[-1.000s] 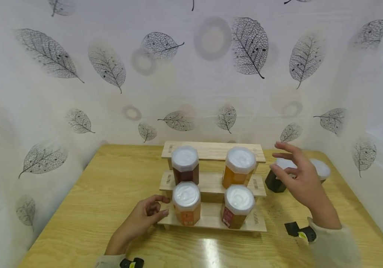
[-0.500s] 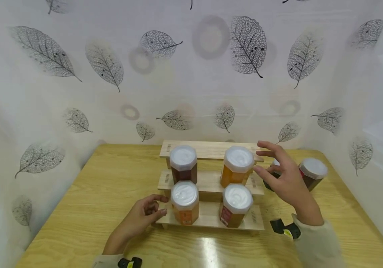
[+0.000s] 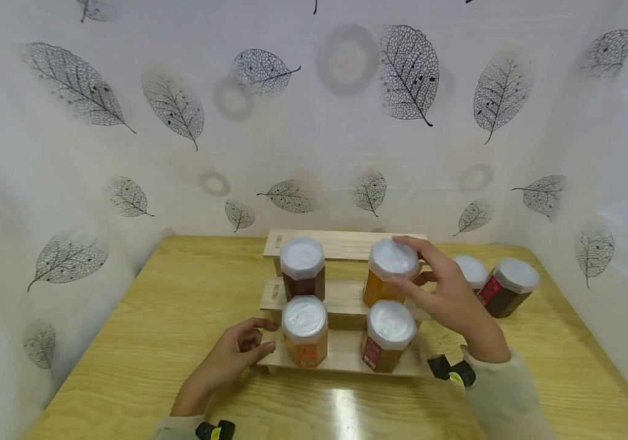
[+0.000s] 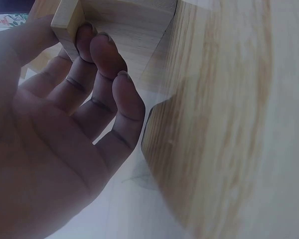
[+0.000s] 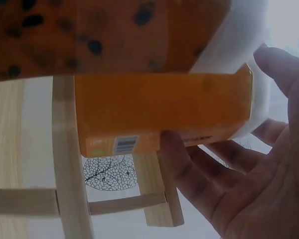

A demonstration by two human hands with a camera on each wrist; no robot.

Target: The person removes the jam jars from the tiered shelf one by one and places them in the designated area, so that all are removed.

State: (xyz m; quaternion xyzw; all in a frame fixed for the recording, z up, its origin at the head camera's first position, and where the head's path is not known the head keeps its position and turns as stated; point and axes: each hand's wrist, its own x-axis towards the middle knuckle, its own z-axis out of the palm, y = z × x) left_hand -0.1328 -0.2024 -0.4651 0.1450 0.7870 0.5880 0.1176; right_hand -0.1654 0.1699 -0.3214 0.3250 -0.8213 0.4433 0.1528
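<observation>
A three-tier wooden rack (image 3: 347,245) stands mid-table, with capped jars on its middle and lowest steps. My right hand (image 3: 448,299) reaches round the orange jar (image 3: 385,292) on the middle step. Its thumb is in front and its fingers are behind; in the right wrist view a fingertip lies against the orange wall. My left hand (image 3: 231,357) grips the rack's left end by the lowest step, thumb and fingertips on the wood in the left wrist view. Left of the orange jar is a dark red jar (image 3: 304,287). Below stand a light orange jar (image 3: 305,348) and an amber jar (image 3: 382,357).
Two dark jars with white lids stand on the table to the right: one with a red label (image 3: 503,296), the other lid (image 3: 470,269) partly behind my right hand. A leaf-patterned curtain (image 3: 314,122) encloses the table (image 3: 182,293) at back and sides.
My right hand has moved left from above the dark jars to the orange jar, uncovering the dark jars. My left hand has stayed at the rack's left end.
</observation>
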